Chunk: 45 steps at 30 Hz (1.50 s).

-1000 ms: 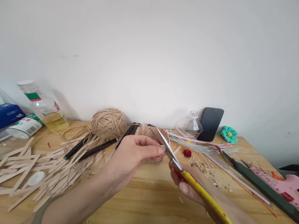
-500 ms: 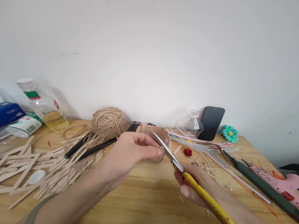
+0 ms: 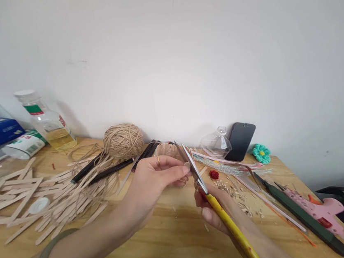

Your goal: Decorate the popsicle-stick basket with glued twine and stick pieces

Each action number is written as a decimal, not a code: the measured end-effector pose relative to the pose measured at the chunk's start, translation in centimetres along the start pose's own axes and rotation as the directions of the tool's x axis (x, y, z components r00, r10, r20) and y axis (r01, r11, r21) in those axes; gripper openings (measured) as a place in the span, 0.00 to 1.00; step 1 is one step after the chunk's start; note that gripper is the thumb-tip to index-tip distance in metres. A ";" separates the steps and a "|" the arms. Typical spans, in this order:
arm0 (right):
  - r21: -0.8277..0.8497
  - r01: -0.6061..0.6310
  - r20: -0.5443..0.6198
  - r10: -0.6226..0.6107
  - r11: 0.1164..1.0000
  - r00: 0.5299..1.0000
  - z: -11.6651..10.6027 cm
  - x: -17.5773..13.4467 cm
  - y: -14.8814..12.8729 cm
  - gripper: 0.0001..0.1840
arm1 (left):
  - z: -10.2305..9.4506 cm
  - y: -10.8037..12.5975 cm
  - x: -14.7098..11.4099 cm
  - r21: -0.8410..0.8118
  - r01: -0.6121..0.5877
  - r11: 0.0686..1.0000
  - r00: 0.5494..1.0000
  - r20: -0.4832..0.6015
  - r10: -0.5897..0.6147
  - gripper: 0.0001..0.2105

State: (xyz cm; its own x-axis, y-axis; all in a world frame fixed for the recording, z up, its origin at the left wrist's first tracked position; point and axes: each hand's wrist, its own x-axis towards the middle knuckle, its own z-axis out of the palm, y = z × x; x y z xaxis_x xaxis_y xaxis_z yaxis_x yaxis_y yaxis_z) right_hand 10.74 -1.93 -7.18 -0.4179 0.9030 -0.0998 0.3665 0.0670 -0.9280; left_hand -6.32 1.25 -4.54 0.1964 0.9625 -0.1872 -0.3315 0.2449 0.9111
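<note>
My right hand point(image 3: 214, 211) grips a pair of scissors point(image 3: 200, 179) with long yellow handles, near their pivot. Their slim metal blades point up and away, slightly parted. Thumb and fingertips of my left hand point(image 3: 160, 174) are pinched together right beside the blades; whatever lies between them is too small to make out. Behind the left hand, partly covered by it, stands a small round holder of wooden pieces point(image 3: 168, 149). A red rose-shaped piece point(image 3: 214, 174) lies right of the blades, with wood clippings point(image 3: 244, 207) scattered close to my right hand.
A twine ball point(image 3: 123, 141), wooden sticks point(image 3: 21, 196), black pens point(image 3: 111, 171) and a bottle of yellow liquid point(image 3: 55, 130) occupy the left. On the right are a phone point(image 3: 240, 141), a clear bottle piece point(image 3: 218, 142), a teal flower point(image 3: 261, 153) and a pink glue gun point(image 3: 319, 209).
The scissor blades have parted a little, and the left fingertips now sit tight against them. The whole view has shifted slightly. The left hand now covers more of the wooden holder.
</note>
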 end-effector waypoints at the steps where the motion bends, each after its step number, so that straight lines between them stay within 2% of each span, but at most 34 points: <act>1: -0.008 -0.003 0.006 0.003 1.000 1.000 0.0 -0.1 0.0 0.31 | 0.0 0.0 0.0 0.003 -0.005 1.000 1.000 -0.002 0.005 0.05; 5: -0.062 -0.008 0.011 0.009 0.998 1.000 -0.2 -0.5 -0.4 0.33 | 0.0 0.1 0.0 0.029 -0.002 1.000 1.000 -0.008 0.002 0.05; 9: 0.001 -0.048 0.038 0.047 0.999 0.998 -0.3 -0.8 -0.6 0.32 | 0.0 -0.1 -0.1 0.057 0.006 0.998 1.000 -0.009 -0.006 0.05; 16: -0.026 -0.001 0.039 0.002 1.000 0.999 -0.5 -0.6 0.1 0.30 | -0.1 -0.2 0.0 0.059 0.022 0.998 1.000 0.021 -0.023 0.05; 24: -0.034 -0.043 0.025 0.043 0.999 0.999 -0.8 -0.8 -1.2 0.29 | -0.2 0.1 0.1 0.062 0.040 0.997 0.998 0.050 -0.043 0.05; 28: -0.056 -0.021 0.012 0.022 0.998 1.000 -0.9 -0.8 -1.3 0.28 | -0.3 0.3 0.1 0.077 0.039 0.996 0.997 0.063 -0.044 0.05; 37: -0.064 0.012 0.081 -0.007 0.998 0.997 -1.3 -0.6 -2.1 0.26 | -0.8 0.8 0.3 0.171 0.015 0.985 0.993 0.113 -0.035 0.04; 45: 0.018 0.008 0.088 -0.010 1.000 0.996 -1.4 -0.6 -2.5 0.21 | -1.0 1.4 0.3 0.195 0.027 0.980 0.988 0.146 -0.056 0.03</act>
State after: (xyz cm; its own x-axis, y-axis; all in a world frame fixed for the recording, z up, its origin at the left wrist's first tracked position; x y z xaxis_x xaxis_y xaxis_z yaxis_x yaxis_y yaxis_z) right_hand 11.25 -2.05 -4.31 -0.4927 0.8616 -0.1217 0.3476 0.0667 -0.9353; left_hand -7.63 2.00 -3.72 0.3478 0.9196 -0.1826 -0.1396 0.2434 0.9598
